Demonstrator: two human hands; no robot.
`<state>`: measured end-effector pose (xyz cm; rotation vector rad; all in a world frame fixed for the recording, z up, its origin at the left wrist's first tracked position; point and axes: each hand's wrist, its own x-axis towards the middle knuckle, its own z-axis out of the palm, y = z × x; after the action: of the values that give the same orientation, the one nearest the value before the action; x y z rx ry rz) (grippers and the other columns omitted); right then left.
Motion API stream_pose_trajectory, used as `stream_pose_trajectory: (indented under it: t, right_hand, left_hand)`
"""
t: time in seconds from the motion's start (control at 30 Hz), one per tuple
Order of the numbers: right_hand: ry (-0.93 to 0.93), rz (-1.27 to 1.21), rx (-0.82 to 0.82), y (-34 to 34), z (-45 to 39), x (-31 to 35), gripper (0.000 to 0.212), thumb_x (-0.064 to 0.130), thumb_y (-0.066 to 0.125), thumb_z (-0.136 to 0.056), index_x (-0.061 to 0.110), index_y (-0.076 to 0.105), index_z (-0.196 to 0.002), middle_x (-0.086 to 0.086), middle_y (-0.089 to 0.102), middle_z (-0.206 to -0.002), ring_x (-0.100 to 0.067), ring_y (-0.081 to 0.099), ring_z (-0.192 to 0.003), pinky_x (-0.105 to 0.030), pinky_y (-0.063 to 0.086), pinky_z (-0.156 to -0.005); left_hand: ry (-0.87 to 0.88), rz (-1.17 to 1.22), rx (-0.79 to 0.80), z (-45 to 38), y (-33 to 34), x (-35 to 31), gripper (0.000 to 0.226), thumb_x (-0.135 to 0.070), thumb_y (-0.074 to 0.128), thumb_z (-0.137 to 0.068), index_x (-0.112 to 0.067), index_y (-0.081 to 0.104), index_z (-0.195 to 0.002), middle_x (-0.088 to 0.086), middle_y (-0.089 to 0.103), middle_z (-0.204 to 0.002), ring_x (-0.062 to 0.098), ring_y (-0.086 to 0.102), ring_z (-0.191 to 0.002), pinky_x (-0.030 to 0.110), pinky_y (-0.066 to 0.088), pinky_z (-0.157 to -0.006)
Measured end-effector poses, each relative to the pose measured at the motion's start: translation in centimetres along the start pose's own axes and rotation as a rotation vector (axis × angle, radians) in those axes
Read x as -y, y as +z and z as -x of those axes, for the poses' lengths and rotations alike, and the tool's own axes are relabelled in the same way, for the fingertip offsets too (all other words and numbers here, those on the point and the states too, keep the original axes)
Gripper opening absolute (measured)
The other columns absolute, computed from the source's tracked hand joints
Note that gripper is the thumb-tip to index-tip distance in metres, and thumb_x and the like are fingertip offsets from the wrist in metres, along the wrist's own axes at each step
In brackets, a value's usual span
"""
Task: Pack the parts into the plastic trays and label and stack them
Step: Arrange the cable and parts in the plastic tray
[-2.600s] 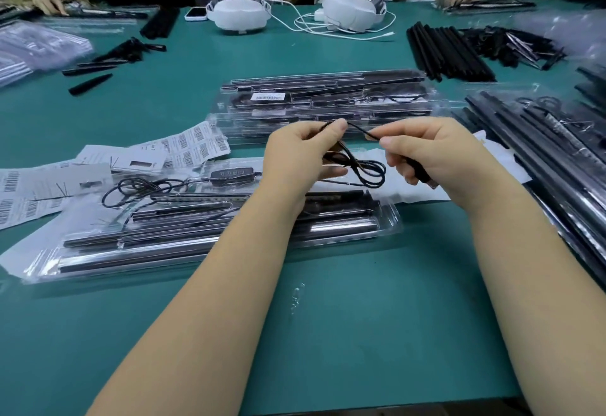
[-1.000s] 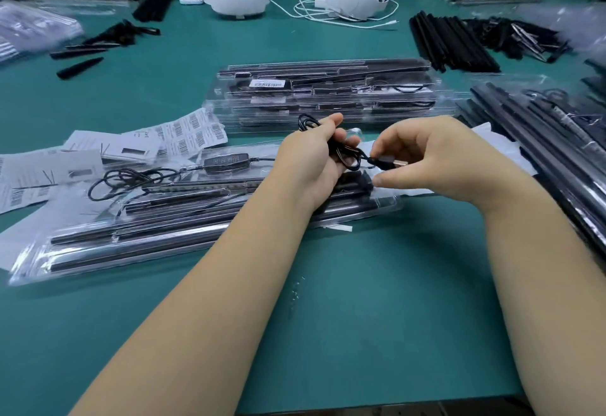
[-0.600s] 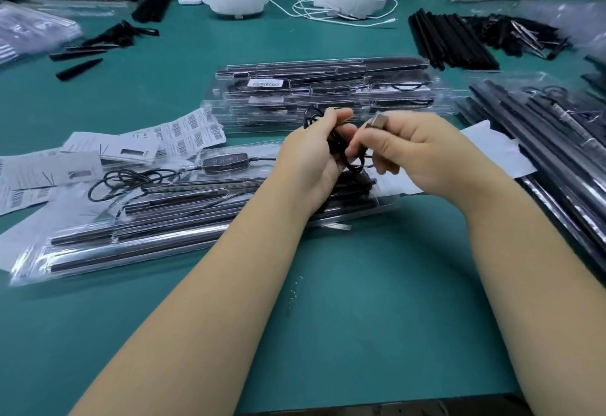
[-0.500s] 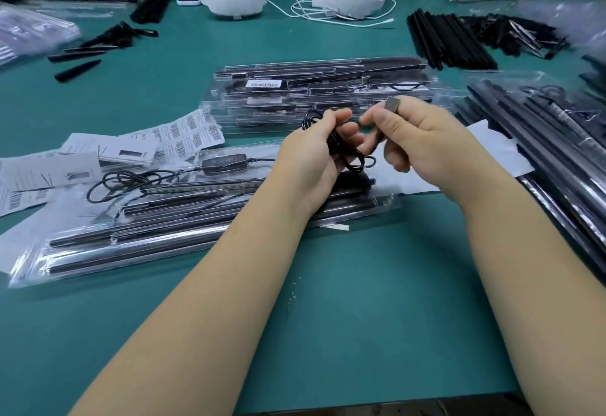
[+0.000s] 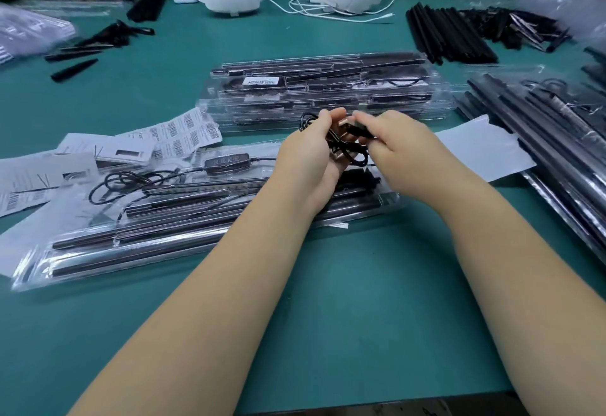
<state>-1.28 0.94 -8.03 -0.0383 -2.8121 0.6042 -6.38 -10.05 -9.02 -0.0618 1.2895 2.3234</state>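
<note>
A: Why do you hold the cable (image 5: 344,150) over the open tray (image 5: 196,235)?

B: Your left hand (image 5: 308,153) grips the coil so it stays small. Your right hand (image 5: 393,143) pinches the plug (image 5: 352,125) to tuck it in. Behind, the stack (image 5: 328,91) waits.

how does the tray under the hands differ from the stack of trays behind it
The near tray is a single one, and its cable and button controller lie loose on top; the stacked trays are several high. The stack's top tray bears a white label; no label shows on the near tray. Both are clear plastic holding black parts.
</note>
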Motion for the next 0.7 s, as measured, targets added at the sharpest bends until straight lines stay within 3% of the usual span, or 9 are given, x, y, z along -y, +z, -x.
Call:
stream_pose_trajectory:
  t: [0.13, 0.2, 0.3, 0.37, 0.43, 0.47, 0.53, 0.6, 0.7]
  right_hand:
    - [0.033, -0.118, 0.069, 0.2, 0.0, 0.2, 0.012, 0.006, 0.036, -0.090, 0.008, 0.046, -0.084, -0.003, 0.037, -0.075, -0.020, 0.039, -0.069, -0.031, 0.027, -0.063]
    - [0.036, -0.091, 0.126, 0.5, 0.1, 0.2, 0.008, 0.024, 0.039, -0.088, 0.018, 0.044, -0.089, 0.001, 0.037, -0.080, -0.019, 0.036, -0.080, -0.030, 0.028, -0.073]
    - [-0.021, 0.047, 0.100, 0.9, 0.3, 0.2, 0.029, 0.043, 0.044, -0.081, 0.020, 0.052, -0.097, 0.003, 0.045, -0.085, -0.022, 0.036, -0.088, -0.035, 0.033, -0.081]
    - [0.005, -0.065, -0.009, 0.8, 0.4, 0.1, 0.021, 0.034, 0.053, -0.081, 0.020, 0.059, -0.096, 0.005, 0.055, -0.077, -0.023, 0.048, -0.079, -0.036, 0.043, -0.080]
    - [0.095, -0.244, -0.051, 0.8, 0.3, -0.1, 0.003, 0.027, 0.059, -0.079, 0.027, 0.059, -0.081, 0.009, 0.058, -0.067, -0.014, 0.055, -0.066, -0.031, 0.050, -0.067]
    - [0.121, -0.260, -0.062, 0.9, 0.2, -0.3, 0.004, 0.028, 0.058, -0.077, 0.026, 0.057, -0.073, 0.007, 0.058, -0.065, -0.011, 0.055, -0.062, -0.028, 0.049, -0.061]
    - [0.165, -0.248, -0.101, 1.2, -0.1, -0.7, 0.017, 0.029, 0.058, -0.078, 0.015, 0.059, -0.068, -0.005, 0.059, -0.065, -0.020, 0.053, -0.061, -0.031, 0.044, -0.059]
    - [0.280, -0.395, -0.196, 1.3, -0.3, -1.2, 0.024, 0.024, 0.061, -0.082, 0.003, 0.061, -0.071, -0.008, 0.059, -0.065, -0.021, 0.050, -0.062, -0.029, 0.041, -0.058]
    - [0.475, -0.502, -0.327, 1.1, -0.6, -2.5, 0.028, 0.026, 0.061, -0.081, 0.009, 0.057, -0.060, 0.009, 0.048, -0.046, -0.015, 0.042, -0.053, -0.021, 0.035, -0.046]
  left_hand:
    - [0.094, -0.163, 0.013, 0.2, 0.1, 0.3, 0.032, -0.031, 0.042, -0.101, -0.013, 0.064, -0.085, 0.001, 0.067, -0.075, 0.014, 0.060, -0.069, 0.026, 0.047, -0.061]
    - [0.153, -0.254, 0.006, 0.4, 0.2, 0.4, 0.033, -0.032, 0.041, -0.101, -0.018, 0.064, -0.082, -0.006, 0.067, -0.069, 0.012, 0.059, -0.070, 0.027, 0.046, -0.065]
    - [0.227, -0.394, 0.050, 0.9, 0.3, 0.4, 0.036, -0.035, 0.040, -0.101, -0.026, 0.064, -0.076, -0.013, 0.066, -0.070, 0.008, 0.061, -0.076, 0.031, 0.051, -0.081]
    - [0.293, -0.527, 0.124, 1.4, 0.5, 0.4, 0.035, -0.035, 0.039, -0.101, -0.031, 0.063, -0.075, -0.023, 0.065, -0.072, -0.004, 0.061, -0.074, 0.019, 0.049, -0.079]
    - [0.377, -0.723, 0.230, 2.0, 0.6, 0.4, 0.031, -0.036, 0.037, -0.101, -0.035, 0.060, -0.081, -0.028, 0.062, -0.073, -0.019, 0.054, -0.067, 0.003, 0.043, -0.066]
    - [0.420, -0.821, 0.280, 2.2, 0.5, 0.3, 0.028, -0.038, 0.036, -0.101, -0.034, 0.059, -0.087, -0.026, 0.060, -0.078, -0.019, 0.051, -0.069, 0.000, 0.039, -0.063]
    - [0.510, -0.982, 0.311, 2.2, 0.2, -0.4, 0.034, -0.044, 0.032, -0.099, -0.026, 0.061, -0.104, -0.021, 0.057, -0.092, -0.010, 0.050, -0.079, 0.003, 0.035, -0.065]
    - [0.538, -1.191, 0.190, 1.3, -0.9, -1.5, 0.048, -0.048, 0.029, -0.099, -0.018, 0.056, -0.125, -0.012, 0.056, -0.113, 0.002, 0.049, -0.101, 0.009, 0.034, -0.079]
    - [0.403, -1.793, -0.088, -0.5, -3.6, -2.6, 0.053, -0.044, 0.030, -0.100, -0.012, 0.038, -0.141, 0.005, 0.043, -0.144, 0.025, 0.035, -0.134, 0.044, 0.023, -0.113]
